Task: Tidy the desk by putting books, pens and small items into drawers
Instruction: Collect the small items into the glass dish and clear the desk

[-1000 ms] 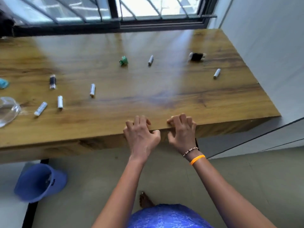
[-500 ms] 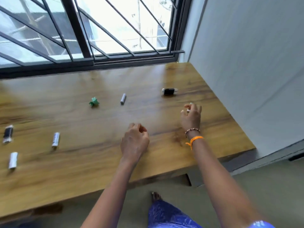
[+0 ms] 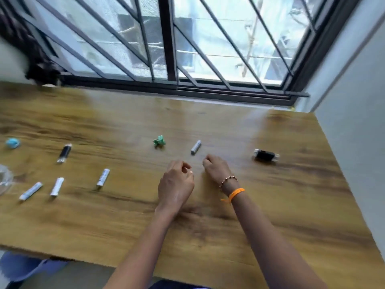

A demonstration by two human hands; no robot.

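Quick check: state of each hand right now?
Left hand: fingers curled, over the desk; whether it holds anything cannot be told.
Right hand: fingers curled; contents cannot be told.

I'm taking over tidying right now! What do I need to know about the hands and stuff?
Left hand hovers loosely curled, nothing seen in it. Right hand is curled; contents hidden.
On the wooden desk: grey cylinder, green crumpled scrap, black block with pale ends, black tube, three white cylinders, blue lump.
Nothing visibly put away; no drawer in view. All these remain.
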